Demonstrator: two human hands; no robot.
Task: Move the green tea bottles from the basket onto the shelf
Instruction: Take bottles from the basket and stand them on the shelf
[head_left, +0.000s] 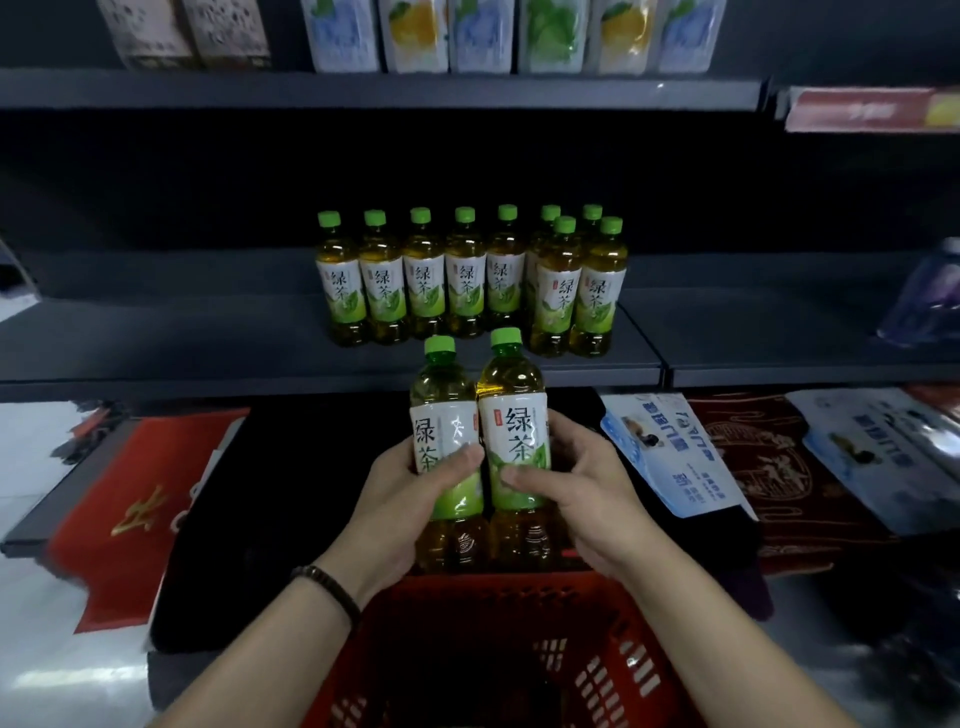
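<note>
Currently both held upright, side by side and touching, above the far rim of the red basket (519, 649): left bottle (441, 410) and right bottle (511, 405). Left hand (405, 504) grips the left bottle, thumb across the label, fingers curled behind. Right hand (582, 493) grips the right bottle likewise. Both sit just in front of the shelf (208, 338) edge. Shelf bottles (467, 280): nine standing, two forward at right.
</note>
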